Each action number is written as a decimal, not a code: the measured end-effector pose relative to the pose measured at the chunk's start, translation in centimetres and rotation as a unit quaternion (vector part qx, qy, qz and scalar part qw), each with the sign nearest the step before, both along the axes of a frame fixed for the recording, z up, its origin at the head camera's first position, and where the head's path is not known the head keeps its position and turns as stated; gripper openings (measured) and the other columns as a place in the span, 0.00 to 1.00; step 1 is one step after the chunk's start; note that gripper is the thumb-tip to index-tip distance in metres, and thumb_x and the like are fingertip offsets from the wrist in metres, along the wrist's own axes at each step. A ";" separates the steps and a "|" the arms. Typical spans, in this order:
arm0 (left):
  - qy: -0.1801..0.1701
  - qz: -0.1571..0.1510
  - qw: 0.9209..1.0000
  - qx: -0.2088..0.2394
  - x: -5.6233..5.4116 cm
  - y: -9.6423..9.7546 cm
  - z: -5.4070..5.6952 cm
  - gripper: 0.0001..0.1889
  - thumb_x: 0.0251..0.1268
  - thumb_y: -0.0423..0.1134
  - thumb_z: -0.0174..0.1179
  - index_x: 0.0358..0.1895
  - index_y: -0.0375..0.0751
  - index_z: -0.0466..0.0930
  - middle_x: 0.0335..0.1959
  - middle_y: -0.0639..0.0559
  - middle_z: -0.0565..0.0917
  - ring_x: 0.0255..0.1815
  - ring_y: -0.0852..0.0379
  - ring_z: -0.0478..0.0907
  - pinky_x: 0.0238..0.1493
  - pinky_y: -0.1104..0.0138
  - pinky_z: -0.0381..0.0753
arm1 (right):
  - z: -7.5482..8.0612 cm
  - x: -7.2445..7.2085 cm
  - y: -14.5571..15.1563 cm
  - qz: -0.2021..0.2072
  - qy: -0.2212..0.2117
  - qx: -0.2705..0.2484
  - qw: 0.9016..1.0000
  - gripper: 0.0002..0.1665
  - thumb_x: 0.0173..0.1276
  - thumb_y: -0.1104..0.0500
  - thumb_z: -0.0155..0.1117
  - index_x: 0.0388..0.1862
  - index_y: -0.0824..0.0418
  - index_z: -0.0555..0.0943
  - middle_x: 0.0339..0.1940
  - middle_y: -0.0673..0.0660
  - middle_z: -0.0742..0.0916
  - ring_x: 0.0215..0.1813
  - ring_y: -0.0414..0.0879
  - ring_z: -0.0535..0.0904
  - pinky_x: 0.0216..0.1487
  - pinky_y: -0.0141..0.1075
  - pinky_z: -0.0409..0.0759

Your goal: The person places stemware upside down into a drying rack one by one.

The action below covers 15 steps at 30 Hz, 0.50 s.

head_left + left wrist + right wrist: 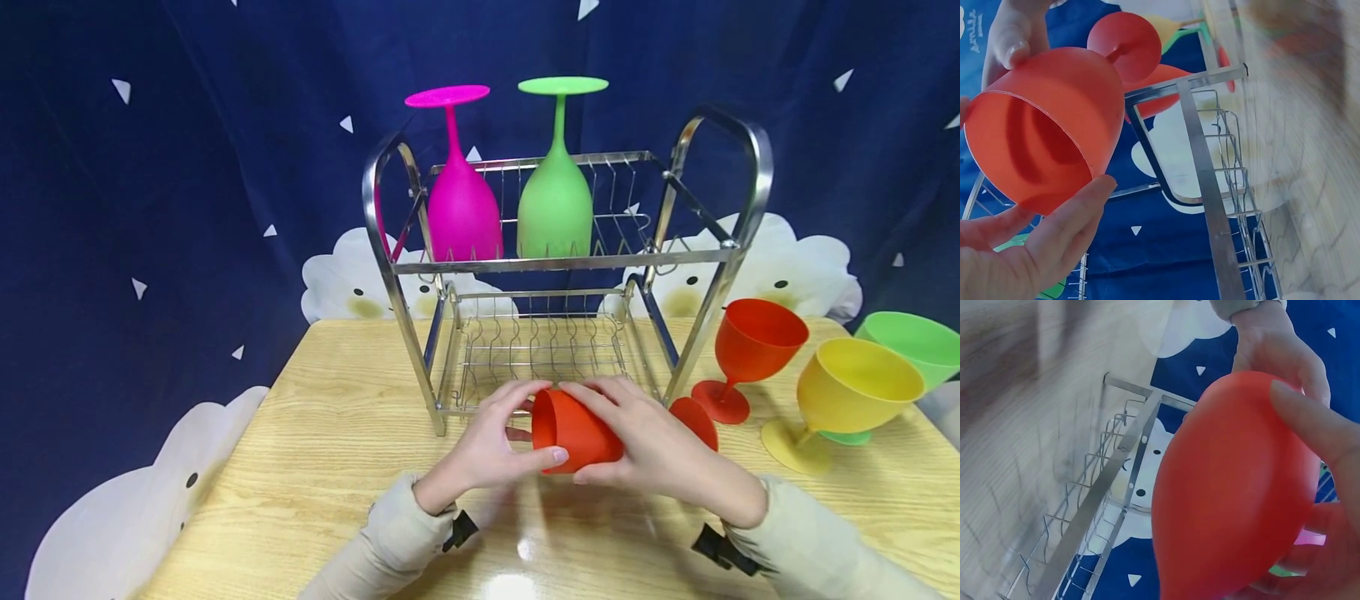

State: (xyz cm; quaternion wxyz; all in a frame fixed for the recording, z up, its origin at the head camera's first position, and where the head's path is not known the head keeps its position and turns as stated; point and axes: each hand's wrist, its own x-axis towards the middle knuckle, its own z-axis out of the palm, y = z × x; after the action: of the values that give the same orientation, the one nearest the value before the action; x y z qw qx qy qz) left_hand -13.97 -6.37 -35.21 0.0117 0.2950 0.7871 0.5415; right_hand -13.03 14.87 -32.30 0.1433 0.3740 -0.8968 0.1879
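Both hands hold a red plastic goblet [577, 432], tipped on its side in front of the rack, its mouth facing left and its foot to the right. At the rim, the left hand [491, 442] has its thumb on the near side and fingers behind. Around the bowl curves the right hand [648, 433], thumb below and fingers over the top. The left wrist view shows the hollow inside of the goblet [1079, 112] and its round foot beyond. Most of the right wrist view is filled by the bowl [1229, 481], with the right thumb lying on it.
A two-tier metal dish rack [562, 265] stands behind the hands. Its upper tier bears an upside-down magenta goblet [463, 208] and a green one [555, 204]. At right stand upright red [757, 337], yellow [855, 383] and green [918, 342] goblets on the wooden table [300, 467].
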 end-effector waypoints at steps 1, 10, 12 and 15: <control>0.001 0.001 1.000 0.002 0.0 0.0 0.1 0.34 0.47 0.39 0.69 0.61 0.44 0.67 0.54 0.52 0.70 0.49 0.51 0.73 0.36 0.71 0.81 | 0.1 0.0 0.2 0.004 0.000 -0.006 1.000 0.51 0.39 0.43 0.77 0.63 0.57 0.68 0.54 0.58 0.76 0.53 0.54 0.70 0.41 0.45 0.80; 0.009 -0.003 0.999 0.044 0.1 -0.9 0.2 0.33 0.46 0.36 0.68 0.60 0.43 0.68 0.53 0.47 0.71 0.49 0.47 0.70 0.36 0.69 0.82 | 2.2 -0.1 2.6 0.014 0.024 -0.048 0.998 0.50 0.42 0.43 0.75 0.64 0.56 0.67 0.56 0.58 0.75 0.54 0.54 0.71 0.40 0.53 0.79; 0.012 -0.001 0.999 0.049 0.2 -1.2 0.2 0.33 0.46 0.36 0.68 0.60 0.43 0.68 0.53 0.47 0.72 0.49 0.46 0.70 0.36 0.68 0.82 | 2.6 0.0 3.2 0.011 0.029 -0.053 0.998 0.50 0.41 0.43 0.76 0.63 0.57 0.67 0.56 0.59 0.76 0.53 0.54 0.71 0.40 0.53 0.79; 0.019 0.001 0.998 0.055 0.3 -1.7 0.4 0.33 0.46 0.35 0.68 0.60 0.42 0.68 0.53 0.47 0.72 0.49 0.46 0.71 0.37 0.67 0.82 | 3.2 0.0 4.1 0.001 0.031 -0.062 0.998 0.50 0.40 0.45 0.77 0.63 0.57 0.67 0.56 0.59 0.75 0.53 0.54 0.71 0.41 0.55 0.78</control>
State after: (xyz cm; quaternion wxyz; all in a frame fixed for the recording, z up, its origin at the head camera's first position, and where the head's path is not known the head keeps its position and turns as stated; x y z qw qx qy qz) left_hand -13.71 -8.06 -34.77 -0.0198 0.3042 0.7566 0.5785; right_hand -12.98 18.93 -29.12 0.1933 0.3708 -0.8784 0.2314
